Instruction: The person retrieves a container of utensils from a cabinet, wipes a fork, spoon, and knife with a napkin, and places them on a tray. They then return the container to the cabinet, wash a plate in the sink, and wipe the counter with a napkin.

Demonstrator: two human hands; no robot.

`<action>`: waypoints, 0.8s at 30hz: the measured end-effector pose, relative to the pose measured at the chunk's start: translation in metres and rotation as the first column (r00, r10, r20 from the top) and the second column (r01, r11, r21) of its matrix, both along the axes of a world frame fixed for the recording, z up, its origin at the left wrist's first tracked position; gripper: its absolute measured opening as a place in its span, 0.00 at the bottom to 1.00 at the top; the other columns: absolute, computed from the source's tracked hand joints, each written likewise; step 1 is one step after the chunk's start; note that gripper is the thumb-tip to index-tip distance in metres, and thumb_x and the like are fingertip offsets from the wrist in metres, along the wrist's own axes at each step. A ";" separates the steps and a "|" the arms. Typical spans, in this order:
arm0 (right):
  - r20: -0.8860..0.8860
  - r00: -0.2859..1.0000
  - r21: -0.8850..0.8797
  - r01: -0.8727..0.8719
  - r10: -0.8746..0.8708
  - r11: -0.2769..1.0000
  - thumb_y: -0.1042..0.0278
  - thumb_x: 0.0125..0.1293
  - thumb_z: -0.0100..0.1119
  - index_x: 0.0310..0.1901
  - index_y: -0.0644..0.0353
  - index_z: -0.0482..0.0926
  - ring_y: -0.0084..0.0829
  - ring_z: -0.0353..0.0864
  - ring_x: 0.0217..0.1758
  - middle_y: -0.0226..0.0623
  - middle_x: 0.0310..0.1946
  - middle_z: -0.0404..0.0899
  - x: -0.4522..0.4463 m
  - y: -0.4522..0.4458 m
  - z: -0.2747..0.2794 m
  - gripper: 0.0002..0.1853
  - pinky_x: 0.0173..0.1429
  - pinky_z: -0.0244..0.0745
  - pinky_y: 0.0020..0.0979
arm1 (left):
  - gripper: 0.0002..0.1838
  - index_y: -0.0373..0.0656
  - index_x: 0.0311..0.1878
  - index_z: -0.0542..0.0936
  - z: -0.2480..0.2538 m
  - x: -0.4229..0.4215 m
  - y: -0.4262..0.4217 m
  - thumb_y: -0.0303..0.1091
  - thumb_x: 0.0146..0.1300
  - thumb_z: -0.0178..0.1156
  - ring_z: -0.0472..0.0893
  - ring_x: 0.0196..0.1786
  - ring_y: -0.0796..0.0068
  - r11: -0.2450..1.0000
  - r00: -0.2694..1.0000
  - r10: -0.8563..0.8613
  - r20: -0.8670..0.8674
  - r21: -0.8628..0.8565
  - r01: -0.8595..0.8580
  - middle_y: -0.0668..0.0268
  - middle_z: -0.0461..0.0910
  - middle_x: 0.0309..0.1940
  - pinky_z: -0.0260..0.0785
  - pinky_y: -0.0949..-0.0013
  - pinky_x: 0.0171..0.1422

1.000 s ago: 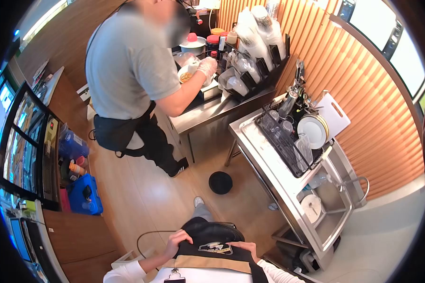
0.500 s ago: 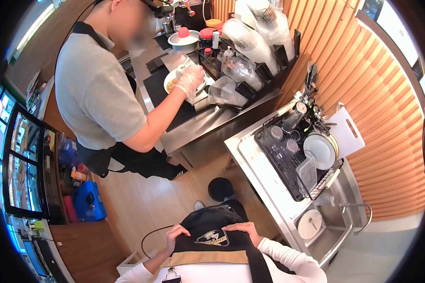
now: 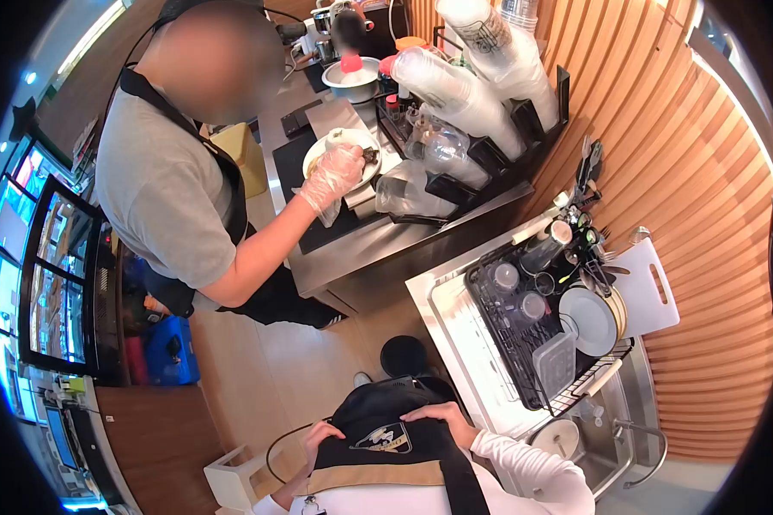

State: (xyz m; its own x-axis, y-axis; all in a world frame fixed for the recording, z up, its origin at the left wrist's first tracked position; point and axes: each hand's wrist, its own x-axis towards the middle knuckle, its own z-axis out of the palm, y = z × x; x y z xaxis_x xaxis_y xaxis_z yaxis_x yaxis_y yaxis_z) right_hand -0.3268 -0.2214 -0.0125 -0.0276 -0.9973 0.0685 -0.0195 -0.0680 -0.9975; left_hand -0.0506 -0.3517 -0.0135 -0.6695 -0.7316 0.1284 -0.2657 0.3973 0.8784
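Observation:
A black apron (image 3: 374, 459) with a tan band and a crest-shaped logo hangs over my white top. My left hand (image 3: 321, 436) pinches the apron's edge on one side, its fingers curled over the cloth. On the opposite side my right hand (image 3: 445, 418) holds the edge, with its thumb hidden behind the fabric. Just beyond the logo, a black zipped pouch (image 3: 386, 395) sits at my waist. A thin black cable runs out beside my left hand.
A co-worker's gloved hand (image 3: 335, 174) is over a white bowl (image 3: 367, 142) on the steel counter (image 3: 339, 266). To the right stand a dish rack (image 3: 511, 365), a sink (image 3: 605, 446) and a white cutting board (image 3: 651, 292). A black round bin (image 3: 403, 355) stands on the floor.
My view has shifted slightly, while my hands stay on the apron. The co-worker has leaned further over the bowl, and the gloved hand now shows a dark item beside it.

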 end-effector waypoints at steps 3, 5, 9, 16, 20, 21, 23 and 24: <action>-0.025 1.000 -0.018 0.002 -0.003 1.000 0.73 0.47 0.65 0.44 0.65 0.78 0.37 0.80 0.50 0.43 0.44 0.80 -0.003 0.000 -0.001 0.19 0.56 0.72 0.31 | 0.07 0.39 0.25 0.78 -0.006 0.000 0.006 0.29 0.40 0.63 0.76 0.30 0.70 1.000 1.000 0.024 -0.016 -0.020 -0.024 0.63 0.75 0.24 0.66 0.73 0.36; -0.020 1.000 -0.023 0.002 -0.003 1.000 0.74 0.46 0.65 0.44 0.65 0.78 0.37 0.80 0.49 0.43 0.44 0.80 -0.004 -0.002 -0.001 0.19 0.56 0.72 0.31 | 0.07 0.39 0.25 0.78 -0.001 -0.004 0.005 0.29 0.40 0.63 0.76 0.30 0.70 0.999 1.000 0.012 -0.007 -0.037 -0.012 0.63 0.75 0.24 0.66 0.73 0.36; -0.033 0.999 -0.027 0.020 -0.021 0.999 0.74 0.46 0.65 0.43 0.65 0.79 0.37 0.80 0.49 0.43 0.44 0.80 -0.007 0.000 0.008 0.18 0.56 0.72 0.31 | 0.07 0.39 0.25 0.78 0.002 -0.010 0.005 0.30 0.39 0.63 0.76 0.30 0.70 0.997 0.999 0.038 0.001 -0.061 -0.038 0.63 0.75 0.24 0.66 0.72 0.35; -0.091 0.994 -0.057 0.054 -0.059 0.997 0.71 0.48 0.66 0.39 0.66 0.79 0.36 0.81 0.48 0.44 0.43 0.81 -0.007 0.000 0.005 0.15 0.54 0.73 0.32 | 0.06 0.40 0.25 0.78 -0.001 -0.013 -0.006 0.29 0.40 0.63 0.76 0.30 0.70 0.995 0.999 -0.024 -0.030 -0.102 0.021 0.64 0.75 0.23 0.66 0.72 0.35; -0.077 0.994 -0.039 0.074 -0.077 0.996 0.70 0.48 0.66 0.39 0.66 0.79 0.36 0.81 0.47 0.44 0.42 0.81 -0.005 0.002 0.007 0.15 0.54 0.73 0.32 | 0.06 0.40 0.24 0.78 -0.005 -0.014 -0.003 0.28 0.40 0.63 0.76 0.29 0.70 0.995 0.999 0.012 -0.044 -0.100 -0.016 0.64 0.75 0.23 0.66 0.73 0.35; -0.070 0.994 -0.037 0.084 -0.087 0.996 0.70 0.48 0.66 0.39 0.66 0.80 0.36 0.81 0.47 0.44 0.42 0.81 -0.005 0.002 0.008 0.16 0.54 0.73 0.32 | 0.05 0.40 0.24 0.78 -0.005 -0.015 -0.004 0.28 0.40 0.63 0.76 0.29 0.70 0.995 0.999 0.018 -0.045 -0.102 -0.023 0.64 0.75 0.23 0.66 0.73 0.35; -0.074 0.993 -0.022 0.092 -0.093 0.996 0.69 0.47 0.66 0.39 0.66 0.80 0.36 0.81 0.47 0.44 0.42 0.81 -0.005 0.004 0.008 0.16 0.54 0.74 0.31 | 0.05 0.40 0.24 0.78 -0.007 -0.015 -0.006 0.28 0.40 0.63 0.76 0.29 0.70 0.995 0.999 0.008 -0.051 -0.104 -0.014 0.64 0.75 0.23 0.66 0.73 0.35; -0.076 0.992 -0.013 0.096 -0.097 0.995 0.69 0.47 0.66 0.39 0.66 0.80 0.37 0.81 0.46 0.45 0.42 0.81 -0.004 0.005 0.008 0.16 0.53 0.74 0.31 | 0.05 0.40 0.24 0.78 -0.008 -0.015 -0.006 0.28 0.40 0.63 0.76 0.29 0.70 0.995 0.998 0.002 -0.056 -0.103 -0.008 0.64 0.75 0.22 0.66 0.73 0.35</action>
State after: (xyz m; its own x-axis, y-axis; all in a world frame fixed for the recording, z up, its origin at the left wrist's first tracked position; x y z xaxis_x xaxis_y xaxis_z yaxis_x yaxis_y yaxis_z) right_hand -0.3310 -0.2167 -0.0047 -0.1181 -0.9895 0.0836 -0.1029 -0.0716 -0.9921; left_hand -0.0659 -0.3578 -0.0215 -0.6554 -0.7160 0.2405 -0.2200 0.4855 0.8461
